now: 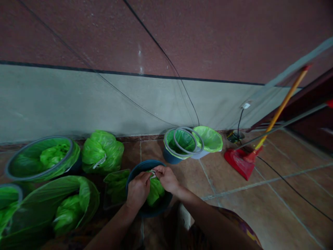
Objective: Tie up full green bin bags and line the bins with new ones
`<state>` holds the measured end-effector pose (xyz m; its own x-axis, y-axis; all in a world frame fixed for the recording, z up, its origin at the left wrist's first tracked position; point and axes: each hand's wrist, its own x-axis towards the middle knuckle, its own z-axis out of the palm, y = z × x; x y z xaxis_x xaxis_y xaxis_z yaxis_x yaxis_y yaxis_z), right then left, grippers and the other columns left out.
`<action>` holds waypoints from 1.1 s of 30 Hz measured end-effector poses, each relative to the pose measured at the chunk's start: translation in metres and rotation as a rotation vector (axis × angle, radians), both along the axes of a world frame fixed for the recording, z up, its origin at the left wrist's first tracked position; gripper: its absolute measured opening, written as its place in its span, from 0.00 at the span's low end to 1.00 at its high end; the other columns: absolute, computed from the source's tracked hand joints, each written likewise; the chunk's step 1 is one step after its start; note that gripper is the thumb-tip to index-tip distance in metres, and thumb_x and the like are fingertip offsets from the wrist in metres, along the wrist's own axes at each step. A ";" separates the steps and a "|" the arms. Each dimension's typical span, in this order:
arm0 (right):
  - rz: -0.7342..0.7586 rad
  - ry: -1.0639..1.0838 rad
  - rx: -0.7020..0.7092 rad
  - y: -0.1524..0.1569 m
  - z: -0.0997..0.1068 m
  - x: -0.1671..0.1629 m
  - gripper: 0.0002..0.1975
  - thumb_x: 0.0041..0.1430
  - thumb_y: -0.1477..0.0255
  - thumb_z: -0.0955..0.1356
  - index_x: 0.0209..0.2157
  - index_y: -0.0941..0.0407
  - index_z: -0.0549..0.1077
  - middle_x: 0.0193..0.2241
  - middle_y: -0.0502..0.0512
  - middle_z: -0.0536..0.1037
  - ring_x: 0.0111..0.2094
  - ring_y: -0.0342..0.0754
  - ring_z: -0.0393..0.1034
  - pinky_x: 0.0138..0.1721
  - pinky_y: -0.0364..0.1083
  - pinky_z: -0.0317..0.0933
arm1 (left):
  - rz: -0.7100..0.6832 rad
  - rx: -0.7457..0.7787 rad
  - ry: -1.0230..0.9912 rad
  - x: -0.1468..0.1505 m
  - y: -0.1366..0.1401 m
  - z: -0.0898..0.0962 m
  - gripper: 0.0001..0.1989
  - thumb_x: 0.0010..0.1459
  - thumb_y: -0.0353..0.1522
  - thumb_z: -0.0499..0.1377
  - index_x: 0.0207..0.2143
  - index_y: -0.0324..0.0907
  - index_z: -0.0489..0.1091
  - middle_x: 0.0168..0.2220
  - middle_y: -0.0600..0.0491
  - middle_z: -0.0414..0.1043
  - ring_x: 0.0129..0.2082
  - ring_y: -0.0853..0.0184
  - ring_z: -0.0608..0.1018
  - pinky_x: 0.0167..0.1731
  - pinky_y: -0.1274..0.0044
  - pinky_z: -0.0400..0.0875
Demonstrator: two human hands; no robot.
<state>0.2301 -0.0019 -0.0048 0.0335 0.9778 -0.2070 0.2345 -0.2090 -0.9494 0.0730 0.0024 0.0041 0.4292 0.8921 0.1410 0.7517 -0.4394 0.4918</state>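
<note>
A green plastic bag (pixel 155 193) sits inside a dark blue bucket (pixel 145 163) on the floor in front of me. Above it, my left hand (pixel 140 187) and my right hand (pixel 166 178) meet with fingers pinched on the bag's white drawstring (pixel 153 174). The fingertips of both hands nearly touch. Left of the bucket lies a green bag in a low bin (pixel 117 185). Beyond that a full green bag (pixel 102 152) stands against the wall, its white string tied.
Bins lined with green bags (pixel 41 156) crowd the left side. Near the wall stand a blue bucket with grey rings (pixel 173 158) and a lined pale bucket (pixel 208 140). A red dustpan (pixel 240 163) with a yellow handle is at the right. A black cable (pixel 288 187) crosses the tiles.
</note>
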 end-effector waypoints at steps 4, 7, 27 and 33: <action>0.039 -0.041 -0.010 0.000 0.002 0.002 0.11 0.56 0.72 0.63 0.29 0.56 0.78 0.28 0.51 0.78 0.31 0.46 0.70 0.37 0.44 0.62 | -0.018 0.016 0.014 0.000 -0.001 0.000 0.15 0.62 0.27 0.51 0.44 0.45 0.75 0.39 0.52 0.79 0.37 0.65 0.80 0.36 0.76 0.70; 0.026 -0.034 0.001 0.000 -0.001 0.000 0.11 0.56 0.73 0.63 0.30 0.55 0.77 0.28 0.50 0.77 0.31 0.46 0.70 0.38 0.44 0.62 | -0.023 0.037 0.023 -0.001 -0.001 -0.003 0.15 0.61 0.26 0.52 0.44 0.45 0.75 0.40 0.51 0.79 0.37 0.65 0.79 0.36 0.76 0.70; -0.130 0.093 -0.114 -0.001 0.001 0.001 0.08 0.47 0.69 0.69 0.26 0.57 0.79 0.24 0.51 0.78 0.26 0.44 0.68 0.30 0.43 0.59 | -0.019 -0.055 -0.257 0.003 0.000 -0.001 0.11 0.61 0.28 0.51 0.43 0.46 0.70 0.40 0.53 0.79 0.40 0.67 0.80 0.42 0.77 0.72; -0.178 0.263 -0.202 -0.003 0.010 -0.002 0.07 0.42 0.69 0.72 0.24 0.58 0.79 0.20 0.50 0.76 0.21 0.41 0.63 0.25 0.42 0.57 | 0.043 -0.046 -0.190 0.001 0.003 0.002 0.07 0.61 0.30 0.50 0.37 0.45 0.68 0.33 0.53 0.77 0.33 0.67 0.79 0.35 0.77 0.71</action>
<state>0.2278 -0.0047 0.0055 0.1197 0.9001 -0.4190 -0.0691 -0.4135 -0.9079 0.0737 0.0054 0.0064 0.3602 0.9164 0.1747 0.6612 -0.3828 0.6452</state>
